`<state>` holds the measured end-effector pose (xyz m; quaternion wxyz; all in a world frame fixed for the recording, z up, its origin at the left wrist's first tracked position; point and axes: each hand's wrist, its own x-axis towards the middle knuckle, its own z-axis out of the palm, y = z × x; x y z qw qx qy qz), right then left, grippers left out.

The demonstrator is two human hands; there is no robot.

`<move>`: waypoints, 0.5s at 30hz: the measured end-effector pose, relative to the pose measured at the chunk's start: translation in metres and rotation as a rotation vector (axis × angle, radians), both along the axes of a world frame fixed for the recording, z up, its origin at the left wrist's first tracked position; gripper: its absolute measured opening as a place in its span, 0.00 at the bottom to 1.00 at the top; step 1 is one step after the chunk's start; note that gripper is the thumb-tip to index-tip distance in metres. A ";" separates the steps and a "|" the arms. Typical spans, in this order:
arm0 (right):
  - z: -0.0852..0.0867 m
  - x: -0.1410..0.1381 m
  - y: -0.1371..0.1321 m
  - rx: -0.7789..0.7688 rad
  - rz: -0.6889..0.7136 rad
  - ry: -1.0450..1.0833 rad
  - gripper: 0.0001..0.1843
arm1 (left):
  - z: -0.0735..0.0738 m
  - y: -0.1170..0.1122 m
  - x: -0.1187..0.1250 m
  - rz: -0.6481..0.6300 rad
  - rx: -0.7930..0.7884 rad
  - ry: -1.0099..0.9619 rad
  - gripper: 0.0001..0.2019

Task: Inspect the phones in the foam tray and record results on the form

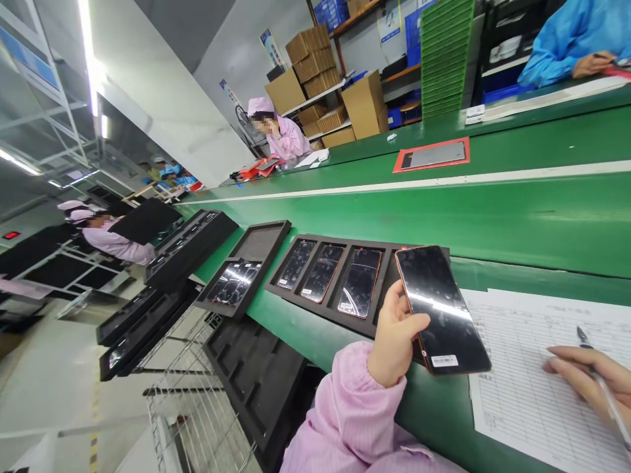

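Note:
My left hand (394, 332) grips a smartphone (441, 305) by its left edge, thumb on the front. The phone has a dark glossy screen, an orange frame and a small white barcode label at its lower end. Behind it lies a black foam tray (355, 320); several slots hold similar phones (362, 282), and the held phone partly hides the rightmost slot. At the right edge my right hand (589, 378) holds a pen (599, 381) over a printed sheet with ruled rows (537, 394). The pen tip points away from me, above the paper.
Left of the tray stands another foam tray (263, 246) with phones. Stacked black trays (192, 243) and a wire rack (192, 407) are further left. Across the green bench (517, 217) lies a red mat with a grey panel (436, 155). Co-workers (288, 135) sit beyond.

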<state>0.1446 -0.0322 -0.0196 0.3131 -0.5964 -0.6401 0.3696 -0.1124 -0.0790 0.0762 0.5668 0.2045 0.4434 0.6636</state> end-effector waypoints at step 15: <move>0.065 -0.064 -0.043 -0.260 0.068 0.537 0.31 | 0.002 -0.019 0.024 -0.174 0.049 0.009 0.40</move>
